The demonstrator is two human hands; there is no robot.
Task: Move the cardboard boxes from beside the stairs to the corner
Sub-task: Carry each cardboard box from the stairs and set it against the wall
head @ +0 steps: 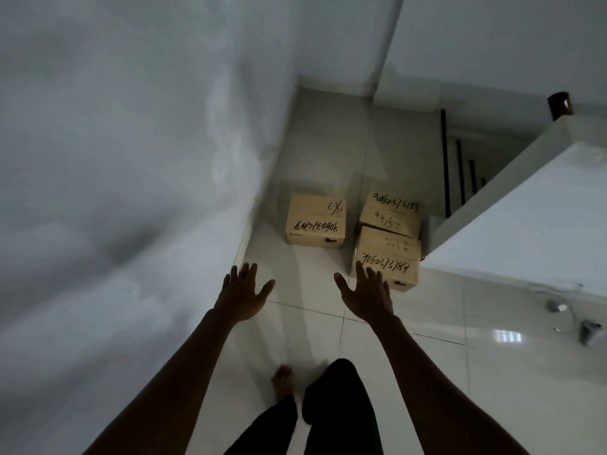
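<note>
A: Stock: three cardboard boxes on the tile floor. Near right box (384,266) and far right box (391,210) touch, beside the stair wall (512,208); left box (315,221) stands apart, near the left wall.

B: Hands?

A: Left hand (241,292) and right hand (368,295), both spread, empty. Advice: crouch, palms on opposite sides.

B: Markings?

A: Handwritten "44/57"; long numbers, roughly "906237…"; small logos illegible.
</note>
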